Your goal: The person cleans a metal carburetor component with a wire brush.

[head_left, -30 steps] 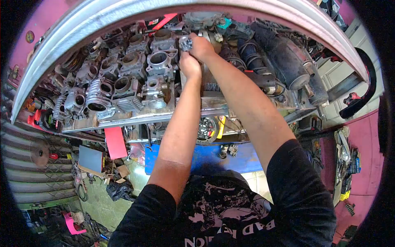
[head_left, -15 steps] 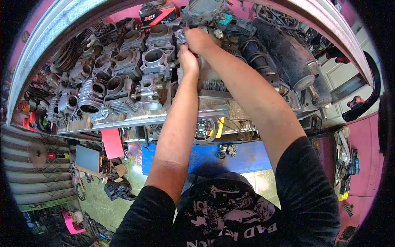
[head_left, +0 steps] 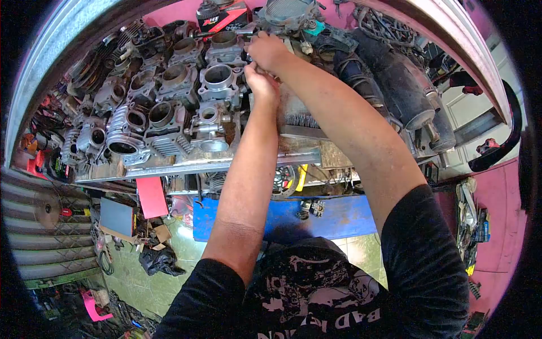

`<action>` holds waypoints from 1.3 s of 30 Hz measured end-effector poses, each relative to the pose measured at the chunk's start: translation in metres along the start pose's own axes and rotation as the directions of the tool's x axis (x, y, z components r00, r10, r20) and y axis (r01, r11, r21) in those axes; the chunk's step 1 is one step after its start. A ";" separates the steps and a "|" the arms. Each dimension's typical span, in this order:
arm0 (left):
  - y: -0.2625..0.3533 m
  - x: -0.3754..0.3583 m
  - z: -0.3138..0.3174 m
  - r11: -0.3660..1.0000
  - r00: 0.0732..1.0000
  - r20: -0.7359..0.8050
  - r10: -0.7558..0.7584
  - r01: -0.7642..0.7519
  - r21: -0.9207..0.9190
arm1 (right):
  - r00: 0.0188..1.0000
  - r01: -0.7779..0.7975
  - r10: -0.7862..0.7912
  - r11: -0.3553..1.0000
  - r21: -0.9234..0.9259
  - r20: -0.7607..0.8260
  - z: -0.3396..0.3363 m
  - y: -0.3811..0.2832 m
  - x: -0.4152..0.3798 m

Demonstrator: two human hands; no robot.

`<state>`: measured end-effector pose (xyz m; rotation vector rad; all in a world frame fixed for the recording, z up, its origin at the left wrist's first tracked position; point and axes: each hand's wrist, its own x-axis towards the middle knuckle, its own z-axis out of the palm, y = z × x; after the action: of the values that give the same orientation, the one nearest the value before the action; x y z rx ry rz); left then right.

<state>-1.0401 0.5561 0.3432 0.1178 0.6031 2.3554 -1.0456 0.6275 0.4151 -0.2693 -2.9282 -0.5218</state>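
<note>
Both of my arms reach forward to the far part of the workbench. My right hand [head_left: 269, 52] is closed, its fingers curled downward just above my left hand. My left hand [head_left: 261, 83] is also closed, thumb side up, close against the right one. What they grip is mostly hidden; only a little shiny metal shows at the left of the fingers. Left of my hands stands a bare metal engine cylinder [head_left: 219, 77] with a round bore. Below it lies a silver carburetor-like part [head_left: 209, 117]. A brush with stiff bristles [head_left: 301, 120] lies beneath my right forearm.
Several more engine cylinders [head_left: 162, 114] crowd the bench's left side. Behind stands a black and red box [head_left: 226, 18]. Black exhaust mufflers [head_left: 389, 85] lie to the right. A metal edge [head_left: 226, 165] runs along the bench front, above a blue surface [head_left: 344, 216].
My right hand has turned over and covers the shiny metal part that showed at its fingertips before. My left hand stays close below it. The view has shifted slightly.
</note>
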 end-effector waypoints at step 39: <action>0.052 -0.287 -0.045 0.186 0.632 0.745 0.214 -0.775 0.604 | 0.467 -0.141 0.737 0.607 0.782 -0.488 -0.082 -0.115 -0.315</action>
<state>-0.8652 0.3183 0.3492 1.7054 1.7611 2.0367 -0.7533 0.4452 0.3955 -0.5693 -1.8070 0.4279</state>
